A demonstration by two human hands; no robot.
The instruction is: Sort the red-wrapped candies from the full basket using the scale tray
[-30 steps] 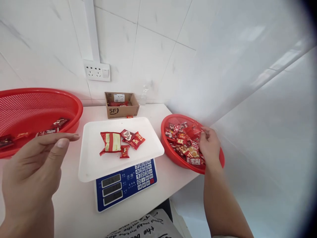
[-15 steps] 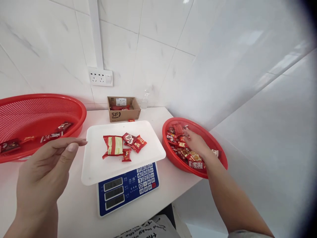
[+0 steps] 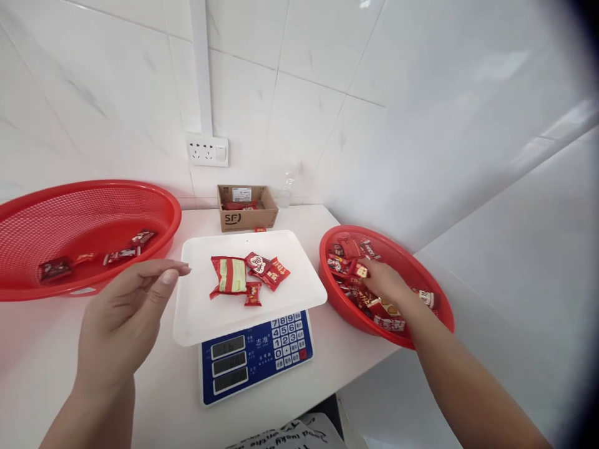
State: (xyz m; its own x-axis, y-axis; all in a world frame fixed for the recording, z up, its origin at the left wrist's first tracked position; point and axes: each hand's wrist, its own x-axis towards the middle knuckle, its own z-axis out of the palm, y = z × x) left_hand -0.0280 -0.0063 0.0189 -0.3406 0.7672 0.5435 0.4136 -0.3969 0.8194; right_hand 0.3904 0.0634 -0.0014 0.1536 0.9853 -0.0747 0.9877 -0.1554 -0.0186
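My right hand (image 3: 386, 282) reaches into the small red basket (image 3: 423, 262) on the right and closes its fingers on a red snack packet (image 3: 359, 270) among several packets there. My left hand (image 3: 126, 312) hovers open over the counter, just left of the white scale tray (image 3: 196, 312), holding nothing. On the tray lie a larger red and cream packet (image 3: 229, 275) and a few small red packets (image 3: 269, 273). Below the tray, the blue scale panel (image 3: 255, 355) shows its displays and keypad.
A large red mesh basket (image 3: 93, 206) with several dark packets stands at the left. A small cardboard box (image 3: 247, 209) sits against the tiled wall under a white socket (image 3: 207, 151). A clear bottle (image 3: 284, 193) stands beside the box. The counter edge runs near the right basket.
My right hand has moved from the basket's far right side to its left-centre and gone down among the packets. The left hand stays raised and open. The view has shifted a little.
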